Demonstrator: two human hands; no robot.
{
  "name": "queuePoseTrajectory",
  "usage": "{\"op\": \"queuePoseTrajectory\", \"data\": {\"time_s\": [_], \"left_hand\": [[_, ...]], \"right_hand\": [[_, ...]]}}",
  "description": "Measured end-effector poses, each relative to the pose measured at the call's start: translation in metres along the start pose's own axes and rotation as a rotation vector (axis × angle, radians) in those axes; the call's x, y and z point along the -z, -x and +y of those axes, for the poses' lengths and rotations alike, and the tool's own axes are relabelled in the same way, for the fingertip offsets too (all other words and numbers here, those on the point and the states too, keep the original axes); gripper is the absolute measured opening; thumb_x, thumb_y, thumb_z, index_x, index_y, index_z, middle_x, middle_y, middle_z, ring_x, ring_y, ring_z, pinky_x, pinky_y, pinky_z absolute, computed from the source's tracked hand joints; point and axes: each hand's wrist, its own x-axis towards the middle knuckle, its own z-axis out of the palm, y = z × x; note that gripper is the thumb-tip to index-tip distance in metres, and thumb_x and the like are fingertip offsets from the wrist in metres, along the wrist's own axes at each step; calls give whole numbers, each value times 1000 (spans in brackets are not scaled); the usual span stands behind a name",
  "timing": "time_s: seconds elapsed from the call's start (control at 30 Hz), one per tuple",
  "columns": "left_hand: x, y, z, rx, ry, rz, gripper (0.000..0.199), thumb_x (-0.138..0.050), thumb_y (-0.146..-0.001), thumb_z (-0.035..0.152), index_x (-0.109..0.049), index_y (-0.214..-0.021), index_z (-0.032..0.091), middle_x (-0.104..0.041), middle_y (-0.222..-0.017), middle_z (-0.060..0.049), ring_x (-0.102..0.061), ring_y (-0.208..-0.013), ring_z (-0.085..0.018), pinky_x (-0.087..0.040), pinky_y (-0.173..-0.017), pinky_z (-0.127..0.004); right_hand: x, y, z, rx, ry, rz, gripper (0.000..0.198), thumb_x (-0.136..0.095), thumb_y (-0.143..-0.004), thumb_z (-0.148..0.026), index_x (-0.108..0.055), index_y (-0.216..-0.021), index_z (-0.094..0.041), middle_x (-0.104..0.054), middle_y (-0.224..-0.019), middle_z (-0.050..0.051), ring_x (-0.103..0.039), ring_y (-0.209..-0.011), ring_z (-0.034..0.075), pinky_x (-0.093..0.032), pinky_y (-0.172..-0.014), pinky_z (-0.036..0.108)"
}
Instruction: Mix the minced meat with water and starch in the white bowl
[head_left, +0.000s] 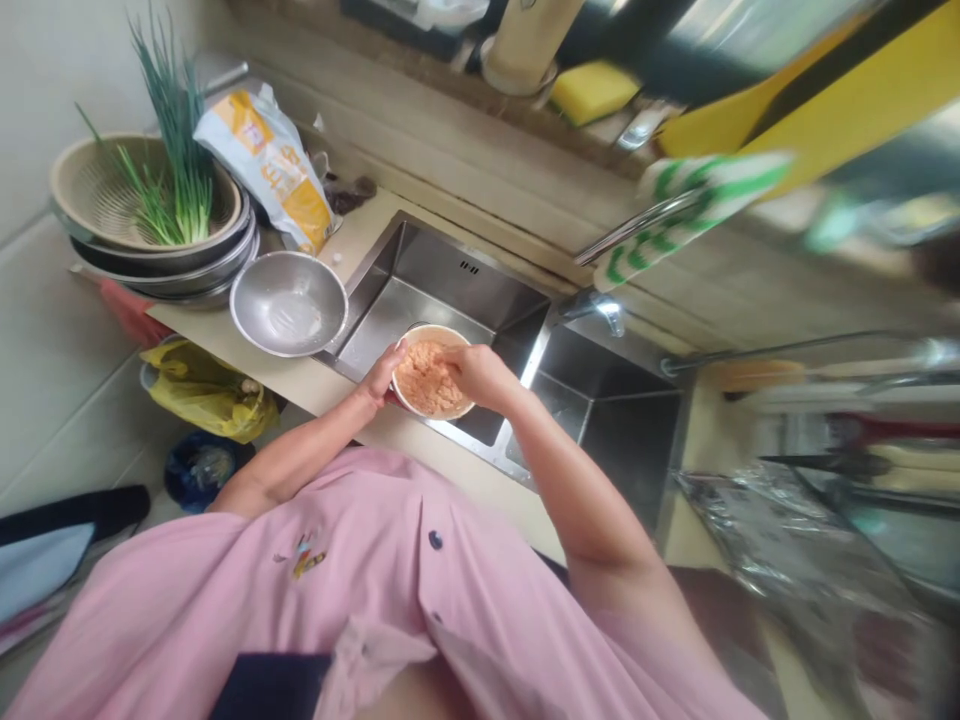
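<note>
A white-rimmed bowl [395, 390] full of a moist, orange-pink, minced-looking mixture [429, 380] is held over the front edge of the sink. My left hand [384, 372] grips the bowl by its left side, thumb near the rim. Over the bowl's right side, my right hand [480, 375] is closed, its fingertips at the mixture. Whatever those fingers hold, if anything, is hidden from view. An empty steel bowl [289, 303] stands on the counter to the left of the sink.
Below lies a two-basin steel sink [420, 300] with a faucet [592, 308]. Stacked basins with a colander [90, 190] of green onions [180, 200] stand left, beside a white-and-orange bag [262, 160]. A yellow plastic bag [210, 390] hangs under the counter. Right, a striped cloth [660, 230] hangs.
</note>
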Motion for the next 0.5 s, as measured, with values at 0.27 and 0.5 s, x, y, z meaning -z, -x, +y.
{"op": "queuePoseTrajectory", "data": {"time_s": [0.27,0.5], "left_hand": [[-22,4,3,-44,-66,86,43,-62,-111,47,-71,-138,14,-81,-123,-16,-76,-118,-34,-62,-96,-39],[-18,7,17,-3,69,20,56,-45,-118,52,-71,-145,9,-82,-120,-19,-79,-115,-32,-61,-106,-44]], "right_hand": [[-14,-27,-27,-88,57,115,38,-47,-110,-12,-84,-119,-9,-81,-120,26,-78,-109,35,-56,-90,38],[-14,-11,-17,291,-29,56,43,-49,-102,-5,-83,-125,-19,-81,-121,11,-73,-109,25,-51,-95,31]]}}
